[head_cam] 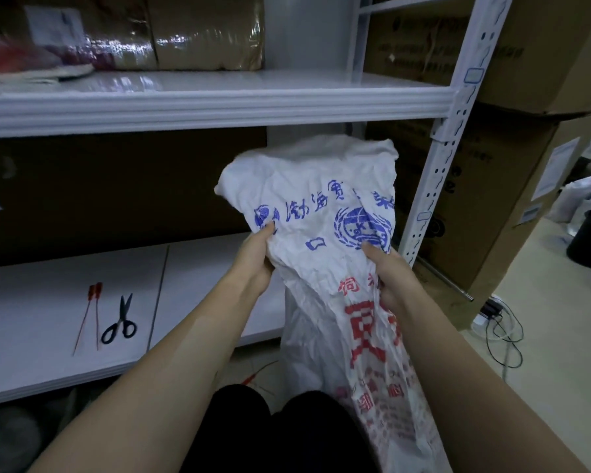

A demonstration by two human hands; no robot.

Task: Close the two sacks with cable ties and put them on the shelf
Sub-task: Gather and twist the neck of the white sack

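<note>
Sack (pixel 321 213): white woven plastic, crumpled, printed in blue and red; held up in front of the shelving, its mouth raised and loose, its lower end running out of view beside the person's dark-clad knees.
Left hand (pixel 256 254): grips the sack's left edge, thumb pressed on the blue print.
Right hand (pixel 389 278): grips the sack's right side, fingers curled into the fabric.
Cable ties (pixel 89 315): two thin red plastic ties, lying side by side on the lower shelf, left of the sack.
Scissors (pixel 122 319): black-handled, shut, just beside the ties.
Lower shelf (pixel 202 274): white board.
Upper shelf (pixel 219 100): white metal, carrying a brown film-wrapped parcel (pixel 205 32).
Boxes (pixel 492 233): brown cardboard, stacked right of the shelf upright.
</note>
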